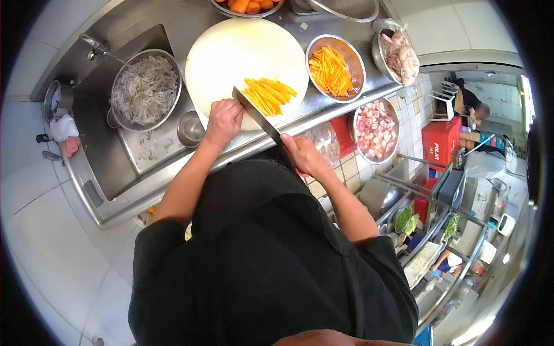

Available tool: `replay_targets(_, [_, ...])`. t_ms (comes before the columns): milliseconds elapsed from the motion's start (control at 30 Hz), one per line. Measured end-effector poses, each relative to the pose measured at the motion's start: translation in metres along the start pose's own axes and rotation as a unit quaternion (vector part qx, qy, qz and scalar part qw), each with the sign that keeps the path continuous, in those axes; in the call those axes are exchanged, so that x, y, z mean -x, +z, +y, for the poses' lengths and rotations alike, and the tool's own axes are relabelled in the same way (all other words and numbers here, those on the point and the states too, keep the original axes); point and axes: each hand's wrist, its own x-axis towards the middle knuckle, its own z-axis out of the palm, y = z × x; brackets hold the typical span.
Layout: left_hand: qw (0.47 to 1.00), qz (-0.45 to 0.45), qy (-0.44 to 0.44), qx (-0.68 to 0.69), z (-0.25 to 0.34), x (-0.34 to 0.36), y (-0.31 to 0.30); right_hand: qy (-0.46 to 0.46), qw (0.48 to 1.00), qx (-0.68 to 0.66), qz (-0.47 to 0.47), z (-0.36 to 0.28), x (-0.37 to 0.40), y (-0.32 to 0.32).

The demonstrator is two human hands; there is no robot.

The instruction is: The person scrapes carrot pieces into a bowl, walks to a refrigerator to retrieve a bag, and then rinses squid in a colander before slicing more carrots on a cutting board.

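Observation:
My right hand (303,154) grips the handle of a kitchen knife (261,119), whose blade slants up and left over the edge of a round white cutting board (231,52). My left hand (225,122) is closed, fingers curled, at the board's near edge just left of the blade. Whatever its fingers may hold is hidden. Right of the blade, a fanned pile of carrot strips (270,96) lies on the board. More strips fill a metal colander (359,63) beside it.
A bowl of pale shreds (144,89) sits under the faucet (95,47) in the sink at left. Carrot chunks (248,6) are in a bowl behind the board. Raw meat bowls (376,130) stand at right. A rack and two other people are further right.

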Motion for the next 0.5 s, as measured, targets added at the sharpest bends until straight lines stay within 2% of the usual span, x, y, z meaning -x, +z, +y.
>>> replay_targets(133, [0.999,-0.025,-0.044,-0.001,0.001,0.000,-0.001,0.006,0.999,-0.021,0.031,-0.006,0.020,-0.023])
replay_targets(233, [0.995,0.040,-0.091,0.034,0.009,0.000,-0.009,-0.083,0.979,0.063,0.174,0.001,0.034,-0.033])
replay_targets(333, [0.991,0.061,-0.121,0.012,0.036,-0.015,-0.033,-0.091,0.963,0.140,0.213,0.013,0.034,-0.050])
replay_targets(433, [0.999,0.006,-0.045,0.009,0.077,-0.046,-0.036,-0.091,0.950,0.160,0.252,0.028,0.034,-0.063])
replay_targets(500, [0.993,-0.098,0.054,-0.032,0.100,-0.071,-0.018,-0.093,0.942,0.165,0.277,0.041,0.033,-0.073])
